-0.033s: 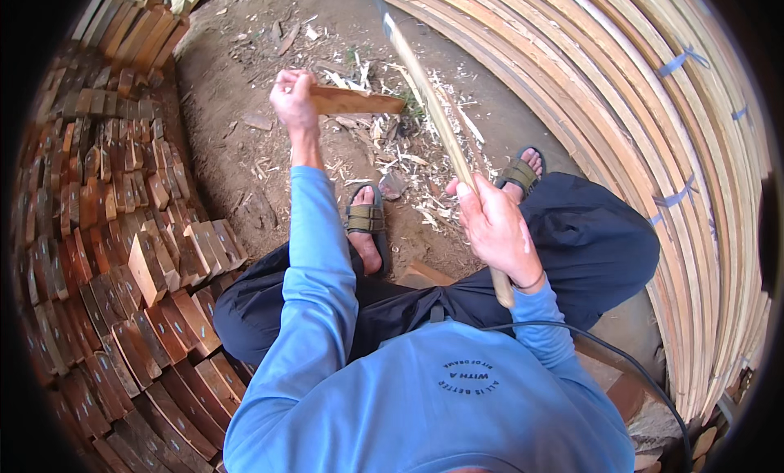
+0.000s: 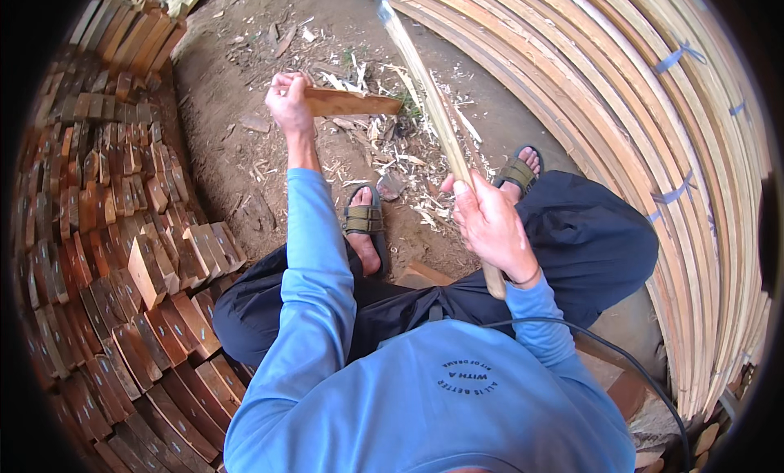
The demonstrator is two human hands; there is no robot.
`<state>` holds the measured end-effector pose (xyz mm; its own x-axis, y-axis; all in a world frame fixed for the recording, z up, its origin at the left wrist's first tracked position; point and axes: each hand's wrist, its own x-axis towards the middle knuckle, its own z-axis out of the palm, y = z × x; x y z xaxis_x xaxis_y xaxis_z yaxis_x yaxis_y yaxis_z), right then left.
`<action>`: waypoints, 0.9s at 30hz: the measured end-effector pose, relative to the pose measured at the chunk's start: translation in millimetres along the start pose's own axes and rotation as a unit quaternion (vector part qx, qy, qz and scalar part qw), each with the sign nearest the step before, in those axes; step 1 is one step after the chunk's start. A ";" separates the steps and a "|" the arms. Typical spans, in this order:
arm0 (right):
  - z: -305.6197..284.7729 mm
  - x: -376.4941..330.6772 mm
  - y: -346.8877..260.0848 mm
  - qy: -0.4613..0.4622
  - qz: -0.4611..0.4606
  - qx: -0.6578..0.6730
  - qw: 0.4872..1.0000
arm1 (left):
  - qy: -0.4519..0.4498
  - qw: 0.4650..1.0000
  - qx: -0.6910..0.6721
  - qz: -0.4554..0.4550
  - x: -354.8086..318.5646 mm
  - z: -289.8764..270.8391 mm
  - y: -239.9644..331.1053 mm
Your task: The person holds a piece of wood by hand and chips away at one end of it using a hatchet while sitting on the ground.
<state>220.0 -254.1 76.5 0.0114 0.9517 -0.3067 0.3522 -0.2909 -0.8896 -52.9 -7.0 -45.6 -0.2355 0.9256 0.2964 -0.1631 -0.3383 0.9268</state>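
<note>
My left hand is closed round one end of a short, flat piece of wood, held out to the right above the wood chips. The piece narrows toward its free end. In my right hand is a tool with a long wooden handle, slanting up and to the left. Its butt sticks out below my fist, near my lap. Grey metal shows at the handle's far end, but the head is cut off by the top edge, so its kind is unclear. Handle and wood piece are apart.
Stacked short wooden blocks form a wall on the left. Long pale planks, some tied with blue strips, curve along the right. Wood chips litter the dirt floor between my sandalled feet. A black cable crosses my right side.
Both hands have shifted very slightly left, carrying the wood piece and the tool handle with them. Both grips are the same.
</note>
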 end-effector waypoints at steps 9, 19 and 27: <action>43.0 11.4 88.3 -0.020 0.025 -0.151 0.988 | 0.022 0.999 0.044 -0.007 -1.8 -2.9 -1.5; 65.2 22.2 123.9 -0.022 -0.034 -0.208 0.977 | 0.032 0.999 0.018 -0.009 -7.1 14.8 5.6; 43.6 16.3 31.3 0.127 -0.050 -0.110 0.985 | 0.037 0.997 0.067 0.004 -8.1 3.3 2.3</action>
<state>190.4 -252.0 28.9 0.1897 0.9765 -0.1027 0.5573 -0.1932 -0.8075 -48.3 -14.7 -45.1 -0.3074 0.9062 0.2902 -0.0330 -0.3149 0.9485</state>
